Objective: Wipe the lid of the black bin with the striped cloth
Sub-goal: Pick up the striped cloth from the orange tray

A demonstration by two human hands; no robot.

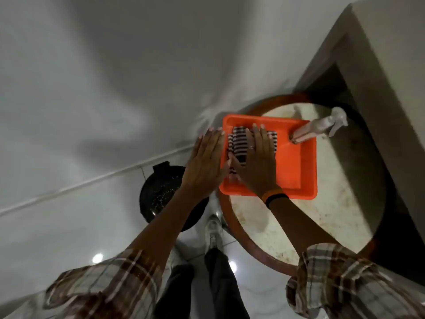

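The black-and-white striped cloth (pixel 238 145) lies folded in the left half of an orange tray (pixel 296 166) on a round table. My right hand (pixel 257 162) rests flat on the cloth, fingers spread, covering much of it. My left hand (pixel 204 164) is flat and open at the tray's left edge, beside the cloth, holding nothing. The black bin (pixel 161 189) stands on the floor to the left of the table; its lid carries pale specks and is partly hidden by my left forearm.
A spray bottle (pixel 319 127) lies across the tray's far right corner. The round table (pixel 345 203) has a wooden rim and a pale top. A wall corner rises at the right. White floor tiles, my shoe (pixel 213 229) and legs are below.
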